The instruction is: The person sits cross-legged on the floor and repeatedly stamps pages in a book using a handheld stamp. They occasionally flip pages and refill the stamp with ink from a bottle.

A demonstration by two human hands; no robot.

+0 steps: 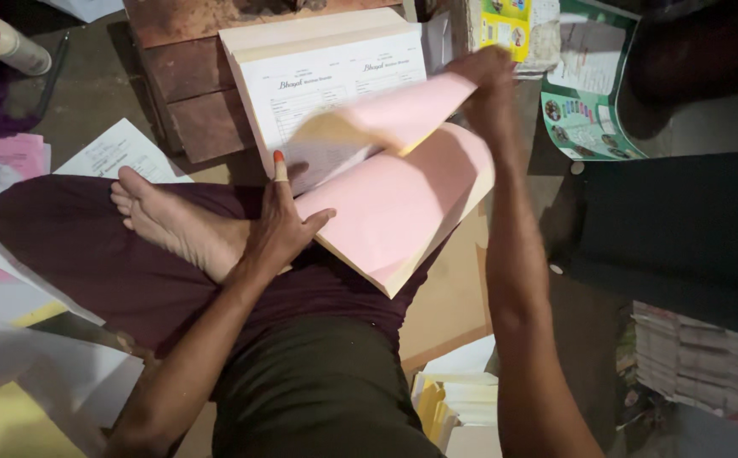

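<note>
Head view: we sit cross-legged, pad (pixel 386 212) mid-frame on our lap.
Left hand (pixel 280 225): fingers spread flat on pad, orange-tipped forefinger.
Right hand (pixel 488 85): pinching curled pink sheet (pixel 403 114).
Bottle (pixel 8 44): upper left, red-capped.

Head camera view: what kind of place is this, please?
Probably a small printing or binding workshop, with work done seated on the floor. The hands, left and right, leaf through a pad of forms. Loose sheets and a paper stack lie around.

The floor (pixel 89 93) carries loose papers (pixel 119 151) at the left and a white bottle (pixel 8 44) lying on its side. A green leaflet (pixel 585 110) lies at the right, a paper stack (pixel 700 360) below it.
</note>
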